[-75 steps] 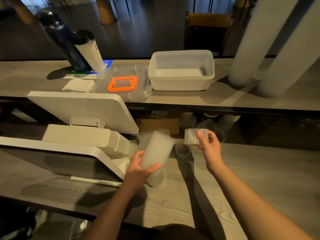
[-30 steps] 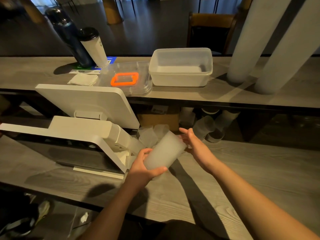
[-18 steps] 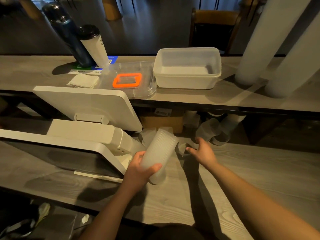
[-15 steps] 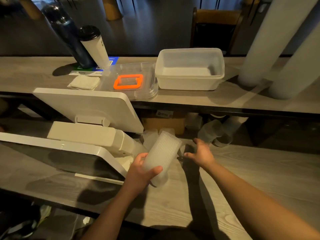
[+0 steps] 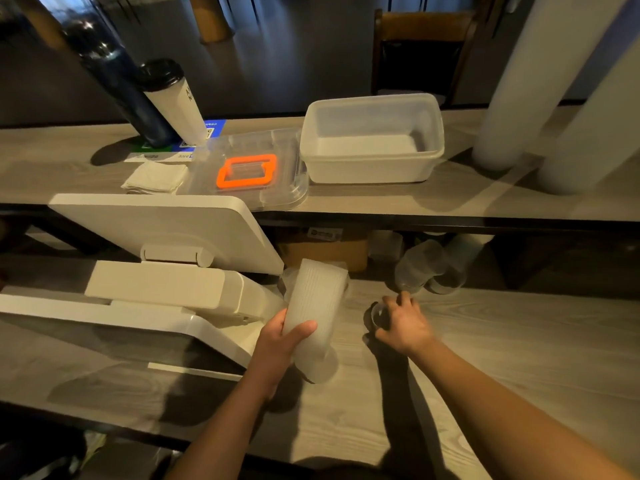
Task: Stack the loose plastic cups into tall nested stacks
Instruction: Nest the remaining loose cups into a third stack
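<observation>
My left hand (image 5: 282,344) grips a tilted stack of nested translucent ribbed cups (image 5: 317,306), its lower end resting near the wooden counter (image 5: 502,358). To its right my right hand (image 5: 403,322) closes over a single clear cup (image 5: 377,315) standing on the counter, fingers wrapped on its rim. More loose clear cups (image 5: 420,268) lie on their sides at the back of the counter under the shelf. A few further cups sit half hidden behind the stack.
A white point-of-sale terminal (image 5: 156,258) fills the left. On the upper shelf are a white plastic tub (image 5: 372,140), a clear lid with an orange frame (image 5: 247,169), folded napkins (image 5: 156,176), a dark bottle (image 5: 117,77), a white tumbler (image 5: 173,98) and two tall white cup stacks (image 5: 519,81).
My right hand pushed a cup into the stack, then dropped to the counter and closed over a single cup. The stack in my left hand tilted more upright.
</observation>
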The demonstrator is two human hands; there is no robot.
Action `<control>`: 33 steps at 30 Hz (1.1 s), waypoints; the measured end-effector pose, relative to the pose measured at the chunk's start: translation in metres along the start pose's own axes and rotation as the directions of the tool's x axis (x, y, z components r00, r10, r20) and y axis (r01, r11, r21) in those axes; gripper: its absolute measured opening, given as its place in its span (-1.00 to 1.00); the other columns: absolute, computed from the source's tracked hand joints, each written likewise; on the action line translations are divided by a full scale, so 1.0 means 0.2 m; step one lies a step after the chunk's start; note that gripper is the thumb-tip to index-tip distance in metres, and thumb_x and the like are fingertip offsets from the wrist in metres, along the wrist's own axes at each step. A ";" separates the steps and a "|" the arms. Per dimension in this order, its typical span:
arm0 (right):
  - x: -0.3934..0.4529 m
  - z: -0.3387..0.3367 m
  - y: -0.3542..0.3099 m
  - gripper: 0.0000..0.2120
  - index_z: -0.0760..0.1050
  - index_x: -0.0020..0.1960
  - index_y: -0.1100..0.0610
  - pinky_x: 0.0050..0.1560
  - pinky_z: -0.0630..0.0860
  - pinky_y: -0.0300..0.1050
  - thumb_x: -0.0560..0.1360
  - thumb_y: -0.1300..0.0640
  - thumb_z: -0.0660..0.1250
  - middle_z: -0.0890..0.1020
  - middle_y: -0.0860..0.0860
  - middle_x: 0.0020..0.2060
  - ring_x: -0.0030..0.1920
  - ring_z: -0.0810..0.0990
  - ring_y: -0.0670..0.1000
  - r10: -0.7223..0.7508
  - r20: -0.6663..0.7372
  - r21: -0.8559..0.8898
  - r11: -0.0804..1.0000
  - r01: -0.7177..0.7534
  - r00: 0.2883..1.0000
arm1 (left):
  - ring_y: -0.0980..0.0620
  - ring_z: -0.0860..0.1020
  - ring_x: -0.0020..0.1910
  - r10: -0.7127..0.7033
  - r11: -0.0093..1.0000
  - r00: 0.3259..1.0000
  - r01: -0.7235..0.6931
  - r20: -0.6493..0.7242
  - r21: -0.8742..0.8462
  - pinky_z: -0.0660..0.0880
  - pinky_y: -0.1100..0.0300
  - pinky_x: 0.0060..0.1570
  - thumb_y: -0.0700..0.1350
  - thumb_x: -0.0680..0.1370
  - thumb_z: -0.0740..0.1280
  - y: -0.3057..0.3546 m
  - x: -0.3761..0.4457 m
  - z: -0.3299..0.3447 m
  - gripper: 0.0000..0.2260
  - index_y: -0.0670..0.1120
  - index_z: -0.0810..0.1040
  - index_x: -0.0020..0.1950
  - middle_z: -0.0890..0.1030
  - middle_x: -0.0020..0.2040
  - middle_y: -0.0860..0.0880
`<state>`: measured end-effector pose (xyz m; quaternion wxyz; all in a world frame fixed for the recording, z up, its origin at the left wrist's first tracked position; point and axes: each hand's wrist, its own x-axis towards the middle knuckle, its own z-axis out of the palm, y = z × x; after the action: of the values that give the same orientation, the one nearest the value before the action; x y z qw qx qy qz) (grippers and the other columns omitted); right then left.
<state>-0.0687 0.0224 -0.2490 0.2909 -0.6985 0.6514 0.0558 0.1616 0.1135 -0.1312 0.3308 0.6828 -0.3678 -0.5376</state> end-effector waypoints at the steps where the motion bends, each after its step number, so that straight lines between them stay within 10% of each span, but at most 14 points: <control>1: -0.01 0.01 0.03 -0.20 0.14 0.58 -0.02 0.50 0.28 0.12 0.46 -0.11 0.44 0.13 0.11 0.56 0.55 0.15 0.19 0.002 0.000 0.008 1.000 -0.002 1.000 | -0.10 0.55 0.11 -0.005 1.000 1.000 0.005 -0.001 0.003 0.59 -0.13 0.07 0.36 0.16 0.39 0.00 0.00 0.01 -0.29 0.06 0.47 0.22 0.55 0.13 -0.07; 10: -0.14 0.03 0.25 -0.22 0.14 0.54 0.01 0.44 0.32 0.04 0.46 -0.01 0.46 0.32 0.04 0.48 0.47 0.29 0.11 -0.099 -0.040 -0.193 0.977 0.090 0.994 | -0.06 0.56 0.12 0.026 0.999 0.999 -0.027 0.032 0.029 0.61 -0.08 0.09 0.31 0.14 0.43 -0.01 -0.03 0.08 -0.32 0.12 0.44 0.21 0.54 0.15 -0.03; 14: -0.19 -0.04 0.26 -0.28 0.20 0.53 -0.03 0.29 0.51 0.02 0.48 -0.12 0.44 0.42 0.00 0.39 0.34 0.46 0.06 0.025 -0.142 0.248 0.969 0.011 0.990 | -0.01 0.55 0.12 0.042 0.996 0.999 -0.043 0.011 0.081 0.61 0.04 0.03 0.30 0.12 0.47 -0.02 -0.06 0.11 -0.20 0.10 0.40 0.31 0.52 0.17 0.03; 18: -0.29 -0.27 0.15 -0.50 0.36 0.43 -0.05 -0.08 0.57 -0.17 0.56 -0.22 0.29 0.54 -0.02 0.20 0.09 0.57 -0.05 0.102 -0.191 0.802 0.590 0.095 0.976 | 0.04 0.52 0.11 0.094 0.977 0.996 -0.089 -0.013 0.194 0.58 0.14 -0.01 0.28 0.16 0.49 -0.03 -0.09 0.14 -0.23 0.13 0.37 0.32 0.49 0.17 0.12; 22: -0.41 -0.48 0.07 -0.68 0.48 0.28 -0.02 -0.04 0.59 -0.12 0.62 -0.14 0.19 0.63 0.02 0.13 0.08 0.64 -0.01 -0.001 -0.183 0.947 0.267 0.177 0.983 | 0.06 0.51 0.12 0.127 0.941 0.992 -0.124 0.009 0.315 0.52 0.25 -0.06 0.18 0.24 0.56 -0.03 -0.12 0.17 -0.28 0.15 0.37 0.34 0.48 0.19 0.11; 33: -0.52 -0.54 0.03 -0.75 0.47 0.29 -0.07 0.01 0.43 -0.29 0.62 -0.01 0.26 0.54 -0.19 0.12 0.11 0.52 -0.20 -0.158 -0.247 0.814 0.501 0.293 0.956 | 0.15 0.49 0.13 0.229 0.891 0.968 -0.249 0.098 0.380 0.51 0.38 -0.12 0.02 0.32 0.61 -0.02 -0.18 0.23 -0.31 0.19 0.34 0.35 0.43 0.21 0.20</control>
<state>-0.1220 0.0623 -0.1149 0.5496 -0.5518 0.5186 -0.3528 0.1121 0.1446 -0.1256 0.2428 0.6706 -0.5566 -0.4260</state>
